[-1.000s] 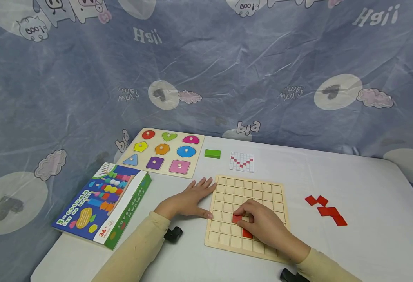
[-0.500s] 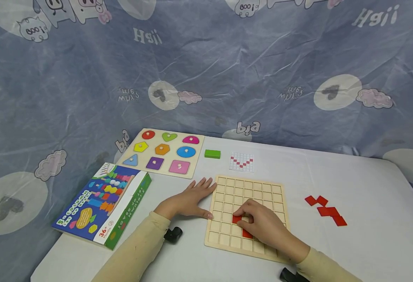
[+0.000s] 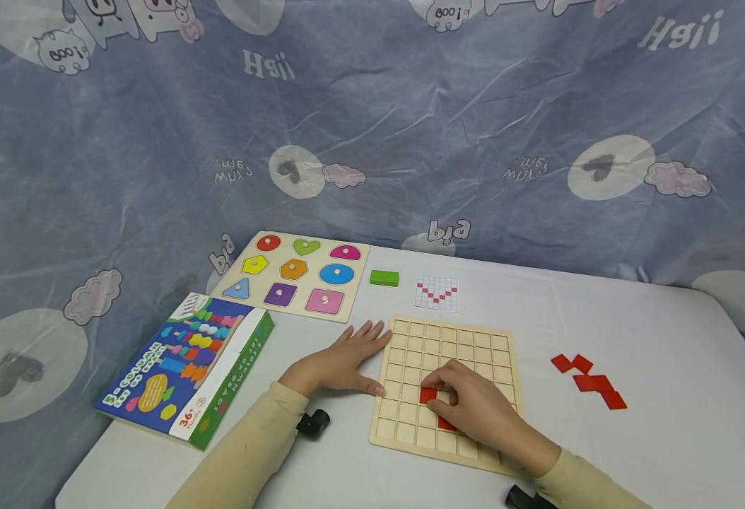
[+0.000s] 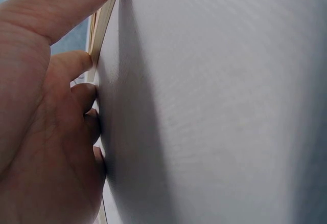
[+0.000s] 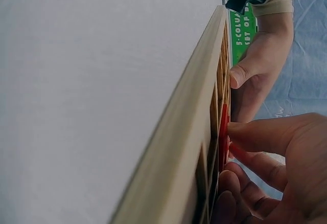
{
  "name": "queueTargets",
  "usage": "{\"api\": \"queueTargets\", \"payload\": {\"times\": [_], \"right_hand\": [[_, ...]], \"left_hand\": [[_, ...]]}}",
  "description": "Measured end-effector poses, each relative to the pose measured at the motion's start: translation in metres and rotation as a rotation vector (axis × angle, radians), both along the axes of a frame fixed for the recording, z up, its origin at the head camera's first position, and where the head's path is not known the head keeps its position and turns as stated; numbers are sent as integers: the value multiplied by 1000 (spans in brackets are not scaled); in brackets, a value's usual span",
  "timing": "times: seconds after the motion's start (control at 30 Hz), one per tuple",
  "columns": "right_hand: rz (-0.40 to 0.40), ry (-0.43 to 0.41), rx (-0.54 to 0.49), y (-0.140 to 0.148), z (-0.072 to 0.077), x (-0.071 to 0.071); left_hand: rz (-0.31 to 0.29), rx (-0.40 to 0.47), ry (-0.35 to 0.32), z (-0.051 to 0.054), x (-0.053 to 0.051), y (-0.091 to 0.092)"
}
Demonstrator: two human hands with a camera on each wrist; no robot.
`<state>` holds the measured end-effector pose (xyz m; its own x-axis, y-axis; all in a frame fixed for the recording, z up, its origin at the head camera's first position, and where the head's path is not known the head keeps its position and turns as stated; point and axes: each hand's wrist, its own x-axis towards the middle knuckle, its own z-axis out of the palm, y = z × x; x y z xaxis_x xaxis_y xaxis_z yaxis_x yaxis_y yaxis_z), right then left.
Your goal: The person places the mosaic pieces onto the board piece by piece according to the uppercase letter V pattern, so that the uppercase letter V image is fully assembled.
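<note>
Right hand (image 3: 483, 406) pinching, left hand (image 3: 347, 360) spreading flat: a red tile (image 3: 427, 396) is sitting over a cell on the grid board (image 3: 411, 371).

Thumb and forefinger are gripping that tile by its edges, probably for fine control in such a small cell; whether it's fully seated, I can't tell. Diagonally nearer on the board, a second red tile (image 3: 447, 424) is showing, partly hidden by the hand. Over at the board's left edge, the other thumb is touching the wood, fingers fanning out, likely steadying it. Right of the board, loose red tiles (image 3: 593, 382) are lying handy for the pinching side. Beyond its far edge, a pattern card (image 3: 436, 293) is showing a red V, presumably staying uncovered for reference. Farther left, a green block (image 3: 384, 278), a peg puzzle (image 3: 307, 285) and a toy box (image 3: 188, 375) are resting aside.
</note>
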<state>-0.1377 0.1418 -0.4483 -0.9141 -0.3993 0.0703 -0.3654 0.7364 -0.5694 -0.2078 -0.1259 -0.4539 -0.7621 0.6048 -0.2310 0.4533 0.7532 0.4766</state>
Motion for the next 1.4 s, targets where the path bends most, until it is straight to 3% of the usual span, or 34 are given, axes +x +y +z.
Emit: {"api": "queueTargets", "payload": {"times": [0.67,1.07,1.4], "right_hand": [[17,-6,-95,9,1,1],[3,-37,-105,27,2,3],[10,-15,-134,44,6,7]], "left_hand": [[4,-12,1,1,0,1],[0,-6,1,-1,0,0],[0,-3,-3,-2,-1,0]]}}
